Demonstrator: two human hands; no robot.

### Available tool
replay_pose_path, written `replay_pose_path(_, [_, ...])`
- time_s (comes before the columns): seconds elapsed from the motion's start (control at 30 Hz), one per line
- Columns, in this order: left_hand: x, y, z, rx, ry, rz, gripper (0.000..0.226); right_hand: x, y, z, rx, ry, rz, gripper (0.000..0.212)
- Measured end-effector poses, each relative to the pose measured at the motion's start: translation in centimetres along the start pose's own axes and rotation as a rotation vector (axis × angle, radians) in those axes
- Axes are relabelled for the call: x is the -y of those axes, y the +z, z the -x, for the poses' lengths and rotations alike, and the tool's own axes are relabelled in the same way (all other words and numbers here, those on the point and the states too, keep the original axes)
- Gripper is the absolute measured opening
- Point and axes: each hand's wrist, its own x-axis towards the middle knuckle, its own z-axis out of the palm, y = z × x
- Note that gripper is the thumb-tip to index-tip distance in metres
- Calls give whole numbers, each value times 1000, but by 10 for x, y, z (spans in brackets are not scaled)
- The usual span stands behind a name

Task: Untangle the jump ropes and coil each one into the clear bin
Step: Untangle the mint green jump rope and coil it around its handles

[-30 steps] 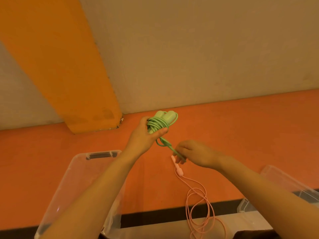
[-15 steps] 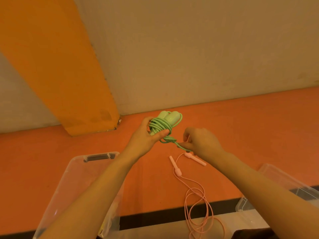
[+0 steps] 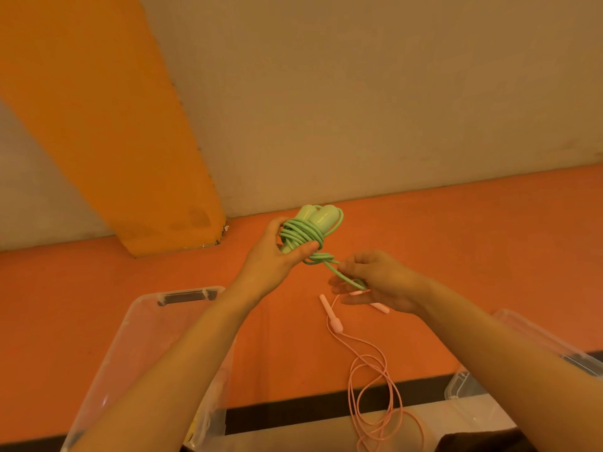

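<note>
Gripping the coiled green jump rope [image 3: 305, 234], left hand [image 3: 272, 259] clenches it; right hand [image 3: 380, 282] fingers pinch its loose end; pink jump rope [image 3: 368, 370] lies near.

Right hand [image 3: 380, 282] now turned palm-up, its green rope [image 3: 305, 236] tail drawn rightward, another wrap laid.

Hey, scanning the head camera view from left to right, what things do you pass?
clear bin → left hand → green jump rope → right hand → second clear container
</note>
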Motion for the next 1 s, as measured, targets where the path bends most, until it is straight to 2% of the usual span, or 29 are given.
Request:
replay_pose_path(0.2, [-6,-2,3,23,-14,44,62,2,-6,-1,-83,100,-208,11])
replay_pose_path(0.37, [-16,-9,8,146,-14,119,55,3,-26,-2,-196,121,-307,11])
replay_pose_path(0.57, [-17,-14,10,245,-6,87,80,11,-43,-1,-185,97,-522,10])
replay_pose_path(0.8, [-26,-6,17,362,81,-38,67,15,-52,-7,-298,70,-622,15])
replay_pose_path(1.0, [-21,-4,16,367,99,-108,66,14,-48,-15,-267,48,-620,16])
